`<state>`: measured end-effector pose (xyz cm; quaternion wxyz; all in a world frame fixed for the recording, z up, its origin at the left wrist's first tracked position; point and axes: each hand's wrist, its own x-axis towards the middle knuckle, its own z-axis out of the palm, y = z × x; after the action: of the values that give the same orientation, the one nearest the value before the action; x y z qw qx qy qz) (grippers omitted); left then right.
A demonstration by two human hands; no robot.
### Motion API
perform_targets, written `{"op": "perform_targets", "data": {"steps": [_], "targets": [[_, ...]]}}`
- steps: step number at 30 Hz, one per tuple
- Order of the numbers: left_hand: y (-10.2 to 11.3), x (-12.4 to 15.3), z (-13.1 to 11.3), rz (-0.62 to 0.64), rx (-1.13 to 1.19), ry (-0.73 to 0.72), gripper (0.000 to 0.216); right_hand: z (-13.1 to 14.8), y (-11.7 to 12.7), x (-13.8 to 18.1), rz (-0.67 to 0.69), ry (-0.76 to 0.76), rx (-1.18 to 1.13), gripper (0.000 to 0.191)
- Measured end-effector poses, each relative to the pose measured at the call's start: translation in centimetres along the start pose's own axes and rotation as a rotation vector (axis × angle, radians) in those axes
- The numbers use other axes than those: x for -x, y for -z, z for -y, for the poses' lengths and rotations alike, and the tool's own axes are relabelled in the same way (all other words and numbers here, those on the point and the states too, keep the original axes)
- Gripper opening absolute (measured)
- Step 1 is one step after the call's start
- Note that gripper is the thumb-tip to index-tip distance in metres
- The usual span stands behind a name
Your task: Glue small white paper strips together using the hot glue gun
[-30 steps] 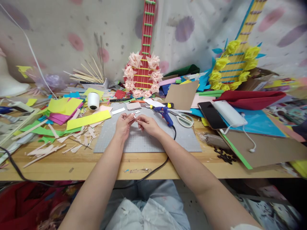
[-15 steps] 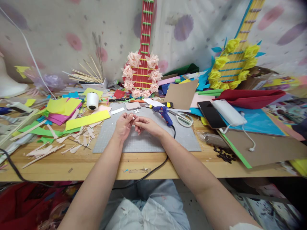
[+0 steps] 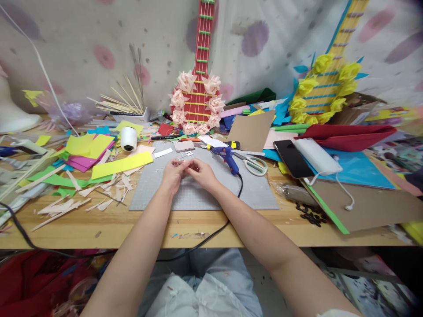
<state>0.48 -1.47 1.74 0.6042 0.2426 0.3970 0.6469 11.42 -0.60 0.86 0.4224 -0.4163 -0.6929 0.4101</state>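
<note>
My left hand (image 3: 174, 173) and my right hand (image 3: 201, 172) meet above the grey cutting mat (image 3: 231, 193), with fingertips pinched together. Between them is a tiny whitish piece, mostly hidden by the fingers; its kind cannot be made out. Just beyond the fingertips lie small white strips (image 3: 187, 154) and a pinkish flat block (image 3: 184, 146). A white paper strip (image 3: 163, 152) rests on the mat to the left. Right of my hands sits a blue hot glue gun (image 3: 226, 158), next to grey-handled scissors (image 3: 255, 166).
Yellow paper (image 3: 122, 164), paper scraps (image 3: 109, 189) and a white thread spool (image 3: 128, 138) are at left. A red paper guitar (image 3: 197, 103) with pink flowers stands behind. A phone (image 3: 292, 158), white power bank (image 3: 319, 156) and cardboard (image 3: 366, 202) lie right. A black cord (image 3: 211, 235) crosses the table's front edge.
My hands have drawn closer together and turned slightly, so the small whitish piece shows less. The whole view has shifted a little; the things on the table lie as before.
</note>
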Motion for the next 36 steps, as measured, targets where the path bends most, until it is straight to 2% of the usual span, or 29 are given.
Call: {"op": "perform_targets", "data": {"steps": [5,9,15,22,25,29,33,36], "targets": [[0.3,-0.1,-0.6,0.050,0.071,0.057,0.039,-0.1,0.3,-0.2,0.074,-0.143,-0.335,0.019],[0.6,-0.3,-1.1,0.072,0.097,0.038,0.035,0.1,0.6,-0.1,0.089,-0.206,-0.408,0.023],[0.5,-0.3,-0.3,0.047,-0.044,-0.089,0.047,-0.3,0.8,0.0,0.106,-0.185,-0.341,0.023],[0.8,-0.8,0.5,-0.017,-0.122,-0.209,0.047,-0.4,0.4,0.1,0.110,-0.055,-0.054,0.024],[1.0,-1.0,0.8,-0.072,-0.166,-0.234,0.048,-0.1,0.2,0.3,0.107,-0.070,-0.005,0.023],[0.9,-1.1,0.8,-0.128,-0.181,-0.224,0.051,-0.2,0.1,0.3,0.086,-0.149,-0.027,0.020],[0.3,-0.5,0.2,-0.044,-0.080,-0.107,0.047,-0.7,0.1,0.1,0.074,-0.191,-0.128,0.016],[-0.1,-0.1,-0.1,0.010,-0.056,-0.092,0.047,-0.6,0.3,0.1,0.070,-0.218,-0.187,0.016]]}}
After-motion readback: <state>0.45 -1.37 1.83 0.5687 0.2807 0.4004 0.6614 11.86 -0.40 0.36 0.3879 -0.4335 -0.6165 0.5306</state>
